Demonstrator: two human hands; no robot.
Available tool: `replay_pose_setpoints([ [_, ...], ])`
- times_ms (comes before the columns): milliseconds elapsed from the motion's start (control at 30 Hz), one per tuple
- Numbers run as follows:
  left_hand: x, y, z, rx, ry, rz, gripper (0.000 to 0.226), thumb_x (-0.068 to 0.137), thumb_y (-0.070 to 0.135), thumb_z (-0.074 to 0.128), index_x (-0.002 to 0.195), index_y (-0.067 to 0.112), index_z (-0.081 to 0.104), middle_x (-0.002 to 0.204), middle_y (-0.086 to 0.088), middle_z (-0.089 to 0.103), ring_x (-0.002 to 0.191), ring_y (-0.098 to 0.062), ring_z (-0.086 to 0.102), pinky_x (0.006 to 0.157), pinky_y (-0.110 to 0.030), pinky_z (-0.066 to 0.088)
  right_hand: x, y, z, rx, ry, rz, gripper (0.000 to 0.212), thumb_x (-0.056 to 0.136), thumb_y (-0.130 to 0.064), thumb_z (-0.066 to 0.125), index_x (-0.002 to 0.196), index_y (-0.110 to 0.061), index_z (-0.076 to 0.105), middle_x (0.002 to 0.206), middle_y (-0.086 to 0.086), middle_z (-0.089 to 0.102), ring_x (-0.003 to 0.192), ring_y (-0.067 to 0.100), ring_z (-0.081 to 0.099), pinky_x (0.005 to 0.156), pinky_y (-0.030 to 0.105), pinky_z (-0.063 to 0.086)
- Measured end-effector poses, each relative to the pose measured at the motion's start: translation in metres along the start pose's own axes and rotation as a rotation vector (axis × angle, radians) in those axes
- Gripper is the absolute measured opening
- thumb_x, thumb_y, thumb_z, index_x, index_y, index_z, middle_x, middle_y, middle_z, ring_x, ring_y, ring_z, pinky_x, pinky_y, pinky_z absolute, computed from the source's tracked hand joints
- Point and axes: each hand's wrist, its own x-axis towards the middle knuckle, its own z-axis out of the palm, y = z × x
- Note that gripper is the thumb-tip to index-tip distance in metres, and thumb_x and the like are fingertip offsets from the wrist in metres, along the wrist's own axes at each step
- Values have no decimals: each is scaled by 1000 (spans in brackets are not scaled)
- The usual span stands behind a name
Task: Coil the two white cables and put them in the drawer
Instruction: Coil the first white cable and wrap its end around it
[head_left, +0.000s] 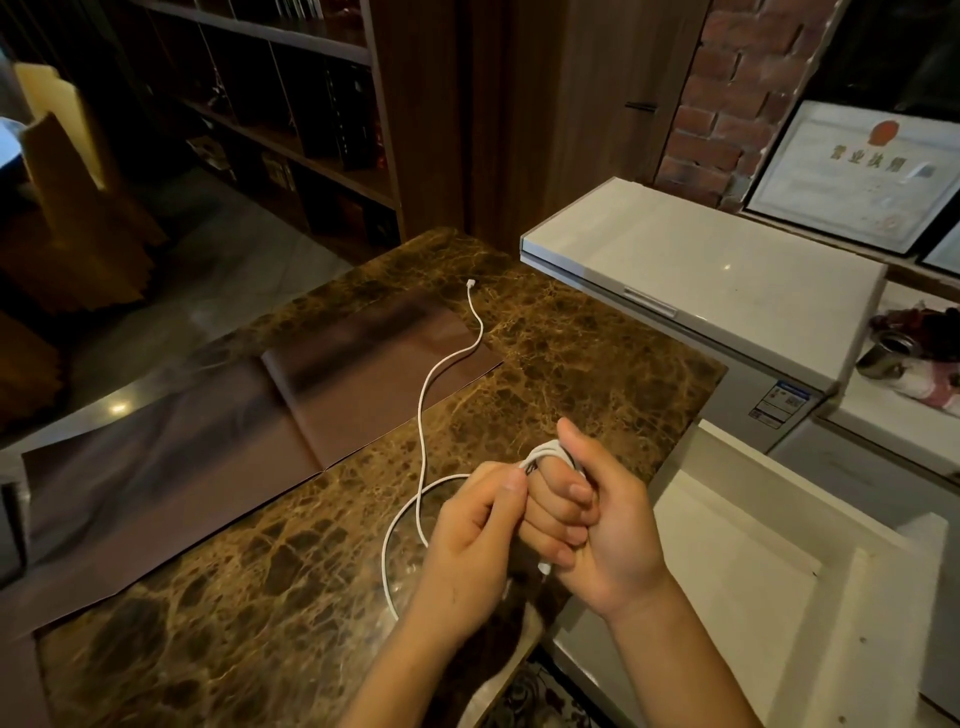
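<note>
One white cable (425, 395) trails across the brown marble counter (249, 571); its plug end lies far out near the counter's middle. The near part loops on the counter and runs up into my hands. My right hand (597, 525) has its fingers curled, with several turns of the cable wound round them. My left hand (483, 530) pinches the cable right beside those turns. An open white drawer (769, 561) sits to the right of the counter, below my right hand. I see no second white cable.
A white chest freezer (701, 260) stands behind the drawer. A dark brown mat (332, 384) lies across the counter under the cable. A metal cup (885, 353) and a framed certificate (857, 176) are at the far right. Bookshelves (291, 114) fill the back.
</note>
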Motion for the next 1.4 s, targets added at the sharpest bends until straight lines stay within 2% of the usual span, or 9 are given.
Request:
replay_pose_setpoints([
  [200,-6,2,-8,123,-2,20,27,99,37,47,90,34,73,83,8,67,77,-11,63,72,-22,47,-2,-8,-6,43,-65,53,59,106,-37,37,52,-14,46,45,-1,22,37,13,19,36,23,25],
  [367,-6,1,-11,123,50,-25,29,96,43,51,100,27,74,92,-2,74,88,-23,71,78,-49,57,3,-6,-9,-91,-105,41,55,107,-36,36,59,-13,50,43,-6,38,36,8,33,39,22,38],
  [433,-8,1,-12,148,46,-25,28,97,43,50,101,28,73,92,-2,75,89,-24,71,78,-51,57,1,-6,-11,-172,-99,30,52,106,-35,40,62,-10,53,43,-6,39,37,8,41,42,24,44],
  [700,-18,7,1,400,133,69,20,101,29,48,95,36,65,87,16,66,85,-9,65,72,-11,45,-12,-5,-7,-540,92,-30,57,94,-56,57,60,-11,60,49,8,38,36,14,46,43,23,44],
  [800,-19,6,5,436,137,96,22,103,24,49,88,31,62,82,15,62,77,-9,63,68,-12,43,-19,-1,0,-638,158,-106,52,81,-58,71,61,-11,64,47,7,43,38,11,43,42,21,43],
  [900,-20,6,7,456,128,129,22,103,28,44,87,29,58,82,16,57,76,-9,60,65,-16,44,-25,-4,1,-699,161,-126,49,80,-45,77,69,1,64,49,0,52,40,12,50,46,22,44],
  [1067,-20,8,8,492,99,122,25,104,22,45,83,35,48,80,13,51,73,-8,54,63,-14,40,-30,-11,-1,-736,44,-52,28,98,-33,60,79,-17,74,62,-2,60,59,16,63,65,36,47],
  [1167,-19,7,-4,558,112,110,23,105,28,37,85,37,43,82,18,45,72,-5,50,64,-12,37,-39,-17,-13,-826,91,-61,31,98,-34,54,90,-13,76,78,0,69,80,22,69,81,33,52],
  [1400,-8,17,-6,516,-7,102,30,106,32,33,84,22,51,78,10,48,70,-12,49,64,-14,38,-32,-9,-14,-353,213,2,50,85,-64,64,82,-14,72,60,-2,40,56,10,42,65,24,46],
])
